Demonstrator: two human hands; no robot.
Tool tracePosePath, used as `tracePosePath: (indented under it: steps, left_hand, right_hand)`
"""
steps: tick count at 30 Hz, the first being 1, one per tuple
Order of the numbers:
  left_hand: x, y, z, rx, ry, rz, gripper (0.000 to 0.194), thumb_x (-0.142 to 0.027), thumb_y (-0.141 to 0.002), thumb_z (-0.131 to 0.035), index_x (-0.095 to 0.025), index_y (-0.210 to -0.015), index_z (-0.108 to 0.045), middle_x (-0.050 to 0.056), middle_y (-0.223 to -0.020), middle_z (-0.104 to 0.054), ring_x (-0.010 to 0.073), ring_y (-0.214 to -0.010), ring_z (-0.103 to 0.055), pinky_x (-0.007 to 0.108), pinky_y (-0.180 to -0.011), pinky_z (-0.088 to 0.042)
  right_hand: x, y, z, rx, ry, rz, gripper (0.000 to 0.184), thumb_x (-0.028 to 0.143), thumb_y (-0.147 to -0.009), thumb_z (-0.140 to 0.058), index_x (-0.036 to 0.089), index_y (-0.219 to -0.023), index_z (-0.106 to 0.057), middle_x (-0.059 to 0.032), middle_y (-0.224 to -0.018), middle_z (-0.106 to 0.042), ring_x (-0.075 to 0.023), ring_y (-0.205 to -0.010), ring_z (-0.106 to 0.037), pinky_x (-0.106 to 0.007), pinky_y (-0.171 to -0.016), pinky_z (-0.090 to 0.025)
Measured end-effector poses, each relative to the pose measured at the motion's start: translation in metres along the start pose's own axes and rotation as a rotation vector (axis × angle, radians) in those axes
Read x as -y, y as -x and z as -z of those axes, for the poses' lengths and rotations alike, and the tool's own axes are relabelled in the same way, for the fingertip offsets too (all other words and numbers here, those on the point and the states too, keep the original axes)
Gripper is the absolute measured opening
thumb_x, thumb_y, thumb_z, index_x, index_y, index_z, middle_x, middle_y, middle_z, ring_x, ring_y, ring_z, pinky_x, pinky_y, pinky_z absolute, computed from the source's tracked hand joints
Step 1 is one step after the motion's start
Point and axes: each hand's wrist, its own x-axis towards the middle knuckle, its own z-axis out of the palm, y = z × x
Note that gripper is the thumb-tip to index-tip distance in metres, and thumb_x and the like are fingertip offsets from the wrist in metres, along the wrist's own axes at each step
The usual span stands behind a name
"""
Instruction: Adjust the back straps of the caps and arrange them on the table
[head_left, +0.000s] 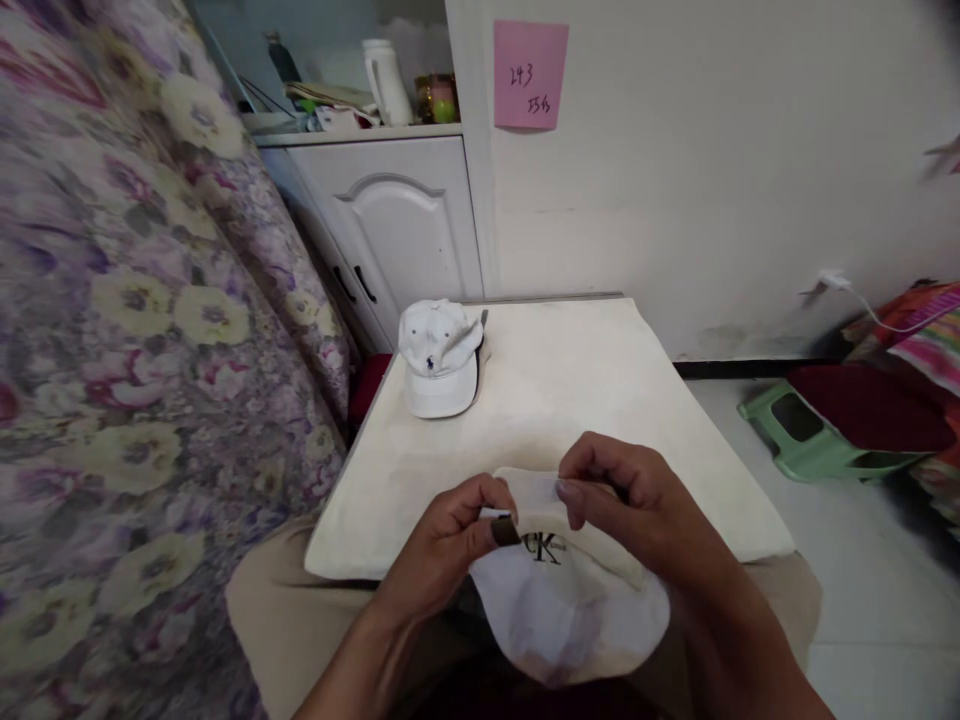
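A white baseball cap (pixel 566 610) with black "CK" letters is in both my hands, over my lap at the near edge of the white table. My left hand (pixel 454 530) is closed on the cap's left edge, thumb beside the letters. At that thumb tip sits a small dark brown piece (pixel 505 530) that I cannot make out for certain. My right hand (pixel 626 490) pinches the cap's upper edge between thumb and fingers. Farther back, at the table's left side, rests another white baseball cap (pixel 436 360) with a small dark emblem, brim toward me.
The white table (pixel 555 370) reaches back to the wall. On the left hangs a floral curtain (pixel 135 400). Behind it stands a white cabinet (pixel 405 220) with a white jug (pixel 387 82) on its shelf. A green stool (pixel 795 430) is at the right, and a pink note (pixel 530 75) sticks to the wall.
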Motion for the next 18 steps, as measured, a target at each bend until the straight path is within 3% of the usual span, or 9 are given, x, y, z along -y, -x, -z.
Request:
tracePosePath:
  steps: [7, 18]
  left_hand:
    - [0.009, -0.008, 0.003, -0.064, 0.171, -0.021, 0.035, -0.038, -0.071, -0.084, -0.016, -0.072, -0.057, -0.003, -0.064, -0.053, 0.0072, -0.053, -0.043, 0.017, -0.05, -0.033]
    - [0.011, -0.012, 0.004, -0.038, 0.203, -0.053, 0.027, -0.034, -0.075, -0.082, -0.015, -0.076, -0.063, -0.002, -0.066, -0.059, 0.008, -0.055, -0.049, 0.018, -0.051, -0.035]
  right_hand:
    - [-0.002, -0.002, -0.014, -0.047, 0.204, 0.103, 0.015, 0.023, -0.089, -0.06, 0.02, -0.075, -0.058, 0.0038, -0.061, -0.057, -0.0087, -0.051, -0.045, -0.021, -0.046, -0.033]
    - [-0.003, -0.003, -0.018, -0.074, 0.29, 0.178, 0.014, 0.018, -0.086, -0.06, 0.02, -0.073, -0.054, 0.0039, -0.061, -0.056, -0.0087, -0.052, -0.046, -0.02, -0.047, -0.035]
